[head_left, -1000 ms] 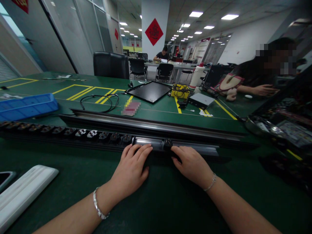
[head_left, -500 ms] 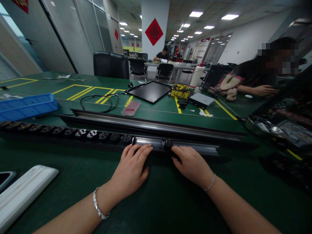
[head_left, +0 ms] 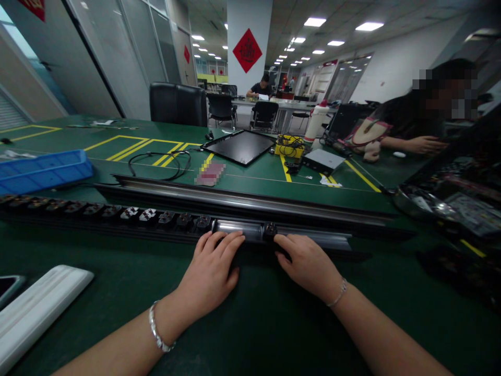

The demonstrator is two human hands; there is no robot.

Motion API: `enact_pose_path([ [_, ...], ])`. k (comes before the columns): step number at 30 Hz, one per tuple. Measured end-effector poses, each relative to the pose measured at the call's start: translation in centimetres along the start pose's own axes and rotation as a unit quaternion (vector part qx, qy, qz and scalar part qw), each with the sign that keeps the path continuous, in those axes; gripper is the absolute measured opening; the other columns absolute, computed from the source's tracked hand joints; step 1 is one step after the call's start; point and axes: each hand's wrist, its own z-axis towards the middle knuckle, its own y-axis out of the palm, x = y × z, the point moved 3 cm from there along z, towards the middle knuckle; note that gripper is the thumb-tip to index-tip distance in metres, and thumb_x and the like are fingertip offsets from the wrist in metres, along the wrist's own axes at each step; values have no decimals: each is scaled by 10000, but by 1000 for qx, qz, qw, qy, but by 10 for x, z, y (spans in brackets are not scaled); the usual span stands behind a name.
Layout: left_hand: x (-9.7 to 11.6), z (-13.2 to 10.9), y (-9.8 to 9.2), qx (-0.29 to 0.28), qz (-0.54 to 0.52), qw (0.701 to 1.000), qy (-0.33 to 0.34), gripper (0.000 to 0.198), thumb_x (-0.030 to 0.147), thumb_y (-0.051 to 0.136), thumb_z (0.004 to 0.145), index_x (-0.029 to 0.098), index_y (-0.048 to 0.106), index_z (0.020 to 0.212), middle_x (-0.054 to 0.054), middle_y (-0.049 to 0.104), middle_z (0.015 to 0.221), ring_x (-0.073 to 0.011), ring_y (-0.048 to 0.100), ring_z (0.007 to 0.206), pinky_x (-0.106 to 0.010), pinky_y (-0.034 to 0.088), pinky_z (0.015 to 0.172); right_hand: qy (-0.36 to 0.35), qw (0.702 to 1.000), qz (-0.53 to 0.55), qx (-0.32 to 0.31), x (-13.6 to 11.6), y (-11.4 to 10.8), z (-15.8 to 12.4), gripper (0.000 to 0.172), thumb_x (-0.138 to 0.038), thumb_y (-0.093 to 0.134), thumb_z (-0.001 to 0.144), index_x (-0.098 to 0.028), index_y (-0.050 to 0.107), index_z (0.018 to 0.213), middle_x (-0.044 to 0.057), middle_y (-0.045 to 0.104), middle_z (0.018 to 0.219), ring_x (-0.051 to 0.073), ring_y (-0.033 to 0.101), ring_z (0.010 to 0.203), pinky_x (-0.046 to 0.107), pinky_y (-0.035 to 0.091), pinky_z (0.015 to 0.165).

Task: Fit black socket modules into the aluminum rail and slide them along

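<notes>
A long black metal rail (head_left: 321,239) lies across the green table (head_left: 254,324), with a row of black socket modules (head_left: 117,213) set into its left part. My left hand (head_left: 211,271) lies flat on the rail's near edge, fingers stretched out and touching it. My right hand (head_left: 307,263) rests on the rail to the right, fingers out, its fingertips beside a single socket module (head_left: 269,230) sitting apart from the row. A bare stretch of rail shows between the hands.
A second long rail (head_left: 250,201) lies just behind. A blue tray (head_left: 43,169) is at left, a white bar (head_left: 37,308) at near left. A black panel (head_left: 239,146), cable (head_left: 158,164) and boxes lie further back. A person (head_left: 415,125) sits at the right.
My right hand has edged very slightly left toward the lone socket module; otherwise nothing has visibly moved.
</notes>
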Motion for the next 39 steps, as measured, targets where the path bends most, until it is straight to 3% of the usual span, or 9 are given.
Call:
enact_pose_path([
  [17,-1,-1,0,-9,-5,1000,-4,553,176,510,764,233,394,1301,-15,485,1343,-253,392,1195,-486,217,1061,18,1000,7,-4,0,1,0,89,-178,506,806,-192,538,889,19,594,776,168,537,731,288,366,682],
  [31,-1,0,2,4,6,1000,6,546,188,505,768,231,393,1301,-26,502,1325,-260,398,1189,-489,239,1044,24,994,23,102,2,2,-6,162,-227,496,815,-203,607,930,24,642,783,169,550,716,294,362,702],
  [39,-3,0,3,8,15,1000,16,546,205,507,770,225,390,1302,-36,514,1310,-264,400,1188,-490,253,1031,-4,998,9,68,6,0,-4,169,-263,496,829,-206,604,946,22,640,787,168,544,732,292,352,703],
])
